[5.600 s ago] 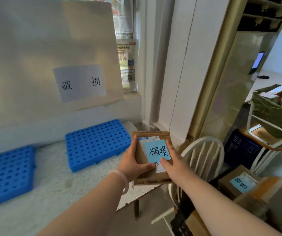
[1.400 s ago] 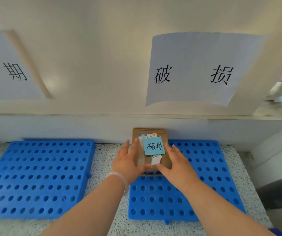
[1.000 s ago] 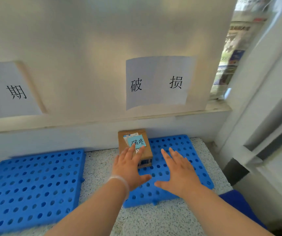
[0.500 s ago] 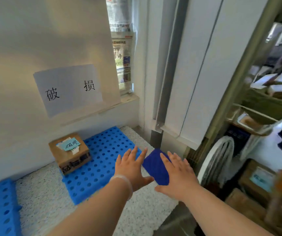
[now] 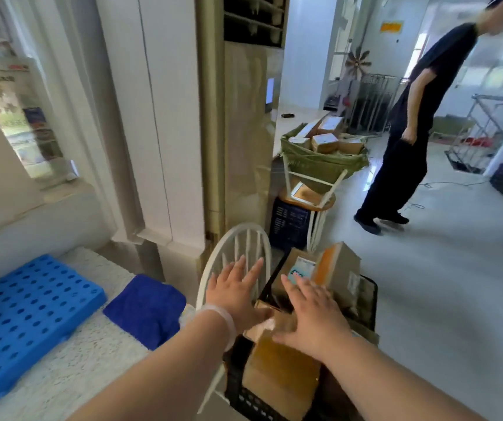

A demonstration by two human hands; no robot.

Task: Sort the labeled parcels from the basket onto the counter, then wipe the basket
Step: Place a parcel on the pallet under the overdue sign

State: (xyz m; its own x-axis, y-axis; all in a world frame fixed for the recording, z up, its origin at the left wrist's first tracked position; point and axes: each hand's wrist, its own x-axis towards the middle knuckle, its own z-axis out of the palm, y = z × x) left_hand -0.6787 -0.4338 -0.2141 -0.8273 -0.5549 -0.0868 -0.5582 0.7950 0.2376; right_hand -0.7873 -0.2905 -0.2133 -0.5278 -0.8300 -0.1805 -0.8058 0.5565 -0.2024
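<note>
While left hand (image 5: 238, 294) and right hand (image 5: 311, 317) hover splayed, empty, parcels (image 5: 280, 372) seemingly filling basket (image 5: 235, 375) to rim.

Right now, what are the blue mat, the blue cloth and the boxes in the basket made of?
Blue mat: looks like hard plastic, slightly glossy, with moulded rows of holes.
Blue cloth: probably soft fabric, fuzzy, rumpled.
Boxes: brown cardboard, matte, with paper labels.

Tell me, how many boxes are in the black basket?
3 I can tell apart: the blue-note box at the back, the orange-sided box right of it, the big brown box in front. More may be hidden underneath.
</note>
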